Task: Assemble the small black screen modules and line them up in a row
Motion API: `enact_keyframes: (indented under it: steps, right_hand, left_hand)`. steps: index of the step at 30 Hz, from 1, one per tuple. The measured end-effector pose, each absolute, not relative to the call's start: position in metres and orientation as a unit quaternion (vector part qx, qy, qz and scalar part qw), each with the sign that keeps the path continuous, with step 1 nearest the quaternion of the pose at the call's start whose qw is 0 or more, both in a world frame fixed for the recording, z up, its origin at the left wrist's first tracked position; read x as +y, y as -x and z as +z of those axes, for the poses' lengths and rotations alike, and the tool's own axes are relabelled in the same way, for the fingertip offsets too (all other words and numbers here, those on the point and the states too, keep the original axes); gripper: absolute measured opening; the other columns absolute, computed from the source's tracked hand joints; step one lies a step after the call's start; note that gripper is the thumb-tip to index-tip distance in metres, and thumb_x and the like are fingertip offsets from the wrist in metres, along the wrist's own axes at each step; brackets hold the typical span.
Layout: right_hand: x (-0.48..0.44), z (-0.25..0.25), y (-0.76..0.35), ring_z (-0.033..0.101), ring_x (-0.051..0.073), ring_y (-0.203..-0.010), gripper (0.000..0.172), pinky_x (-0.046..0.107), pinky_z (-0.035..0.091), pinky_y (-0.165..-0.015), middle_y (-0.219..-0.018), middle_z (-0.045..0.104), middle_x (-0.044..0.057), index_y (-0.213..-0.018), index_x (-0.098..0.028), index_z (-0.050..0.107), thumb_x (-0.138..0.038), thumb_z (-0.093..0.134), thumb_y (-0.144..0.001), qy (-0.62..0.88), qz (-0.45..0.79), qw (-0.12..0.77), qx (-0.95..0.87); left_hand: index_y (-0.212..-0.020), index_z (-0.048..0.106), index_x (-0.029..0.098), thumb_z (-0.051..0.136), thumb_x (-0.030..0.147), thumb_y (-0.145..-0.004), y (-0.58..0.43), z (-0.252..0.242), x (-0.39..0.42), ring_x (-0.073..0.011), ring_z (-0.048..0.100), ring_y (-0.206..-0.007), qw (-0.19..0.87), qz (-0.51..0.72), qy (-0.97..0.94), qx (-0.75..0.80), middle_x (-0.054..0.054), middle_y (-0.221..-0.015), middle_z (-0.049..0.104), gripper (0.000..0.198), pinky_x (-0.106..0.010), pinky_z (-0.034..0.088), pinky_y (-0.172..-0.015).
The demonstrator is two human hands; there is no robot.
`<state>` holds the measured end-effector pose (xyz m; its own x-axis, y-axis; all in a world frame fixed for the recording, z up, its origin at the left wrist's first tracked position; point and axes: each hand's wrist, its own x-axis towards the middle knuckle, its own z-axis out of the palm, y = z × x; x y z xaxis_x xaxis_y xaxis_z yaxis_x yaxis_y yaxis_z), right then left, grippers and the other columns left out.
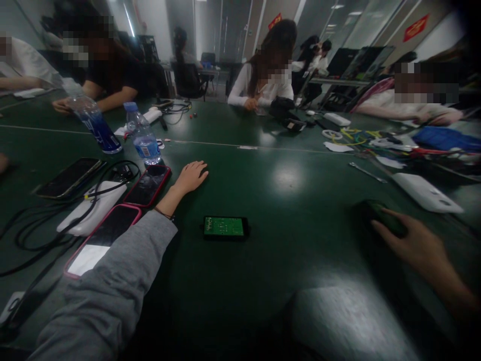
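My left hand [191, 176] lies flat on the dark green table, fingers stretched out, with nothing in it. Beside its wrist is a phone in a red case [148, 185]. A small green circuit board [224, 226] in a black frame lies in front of me, between my two hands and touched by neither. On the right, my right hand [421, 243] is curled around a dark, rounded object [389, 219]; blur and dim light hide what kind it is.
Left of my arm are a second phone [112, 225], a white power bank [90, 208], black cables and two bottles [145, 138]. At right lie a wrench [367, 172], a white box-shaped device [426, 192] and tangled wires [356, 135]. Several people sit across the table.
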<state>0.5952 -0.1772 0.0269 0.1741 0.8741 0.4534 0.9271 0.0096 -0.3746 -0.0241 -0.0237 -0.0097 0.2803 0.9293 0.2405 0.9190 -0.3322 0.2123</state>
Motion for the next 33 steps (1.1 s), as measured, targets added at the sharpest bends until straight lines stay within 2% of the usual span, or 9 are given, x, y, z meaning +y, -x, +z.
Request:
enact_keyframes:
  steps: [3,5,9,13,19,24,27,30,33]
  right_hand:
    - [-0.138,0.016,-0.529,0.068,0.039,-0.106,0.071,0.055,0.053,-0.089,-0.130,0.067,0.026,-0.141,-0.022,0.068,-0.074,0.057,-0.095,0.615,0.042,0.291,-0.732]
    - [-0.120,0.017,-0.466,0.063,0.040,-0.118,0.063,0.060,0.048,-0.106,-0.128,0.067,0.024,-0.141,-0.017,0.067,-0.062,0.053,-0.100,0.520,0.039,0.313,-0.794]
    - [-0.108,0.030,-0.353,0.058,0.036,-0.118,0.057,0.060,0.051,-0.104,-0.130,0.059,0.019,-0.153,-0.021,0.057,-0.050,0.048,-0.105,0.417,0.090,0.259,-0.866]
    - [-0.116,0.042,-0.298,0.053,0.034,-0.127,0.057,0.060,0.047,-0.111,-0.138,0.056,0.015,-0.158,-0.028,0.052,-0.055,0.040,-0.110,0.331,0.197,0.226,-0.895]
    - [-0.137,0.057,-0.285,0.039,0.040,-0.144,0.081,0.069,0.034,-0.120,-0.156,0.043,0.014,-0.166,-0.035,0.039,-0.084,0.032,-0.102,0.315,0.304,0.160,-0.885]
    - [-0.154,0.073,-0.279,0.026,0.048,-0.152,0.115,0.076,0.030,-0.120,-0.169,0.024,0.015,-0.172,-0.036,0.020,-0.090,0.068,-0.082,0.306,0.330,0.052,-0.892]
    - [-0.164,0.078,-0.273,0.026,0.046,-0.153,0.109,0.074,0.028,-0.122,-0.167,0.027,0.017,-0.170,-0.033,0.026,-0.076,0.077,-0.084,0.284,0.311,0.047,-0.906]
    - [-0.167,0.079,-0.272,0.037,0.040,-0.149,0.091,0.066,0.034,-0.123,-0.161,0.036,0.017,-0.166,-0.030,0.036,-0.059,0.078,-0.090,0.265,0.307,0.063,-0.912]
    - [-0.164,0.081,-0.273,0.044,0.038,-0.141,0.086,0.062,0.040,-0.120,-0.153,0.044,0.016,-0.160,-0.027,0.045,-0.055,0.082,-0.088,0.263,0.296,0.078,-0.915]
  left_hand:
    - [-0.154,0.053,0.019,0.038,0.044,-0.110,0.025,-0.010,-0.023,-0.0297,0.043,-0.154,0.012,0.157,-0.800,0.579,-0.013,-0.165,0.049,0.052,-0.050,0.033,-0.128]
    - [-0.154,0.053,0.018,0.038,0.044,-0.110,0.025,-0.010,-0.023,-0.0300,0.043,-0.154,0.010,0.154,-0.802,0.578,-0.014,-0.165,0.050,0.053,-0.050,0.033,-0.128]
    - [-0.153,0.054,0.020,0.038,0.043,-0.111,0.024,-0.009,-0.024,-0.0294,0.045,-0.153,0.008,0.153,-0.801,0.579,-0.013,-0.164,0.051,0.051,-0.052,0.034,-0.127]
    - [-0.154,0.054,0.022,0.039,0.044,-0.111,0.022,-0.007,-0.026,-0.0293,0.044,-0.154,0.012,0.153,-0.798,0.583,-0.012,-0.165,0.050,0.051,-0.052,0.034,-0.127]
    - [-0.155,0.053,0.016,0.039,0.043,-0.111,0.017,-0.001,-0.031,-0.0312,0.042,-0.154,0.021,0.149,-0.791,0.594,-0.013,-0.165,0.049,0.053,-0.050,0.031,-0.129]
    - [-0.154,0.054,0.016,0.040,0.042,-0.111,0.016,0.001,-0.033,-0.0310,0.042,-0.154,0.025,0.146,-0.791,0.594,-0.013,-0.165,0.049,0.052,-0.049,0.032,-0.129]
    - [-0.153,0.054,0.022,0.039,0.044,-0.111,0.017,0.000,-0.032,-0.0299,0.043,-0.154,0.022,0.154,-0.792,0.591,-0.011,-0.165,0.050,0.050,-0.051,0.033,-0.127]
    - [-0.153,0.054,0.024,0.038,0.045,-0.111,0.018,-0.001,-0.031,-0.0295,0.043,-0.154,0.022,0.156,-0.791,0.591,-0.010,-0.165,0.050,0.049,-0.051,0.033,-0.127]
    - [-0.153,0.054,0.021,0.039,0.044,-0.111,0.018,0.000,-0.032,-0.0305,0.042,-0.154,0.026,0.152,-0.791,0.593,-0.011,-0.165,0.049,0.050,-0.051,0.033,-0.128]
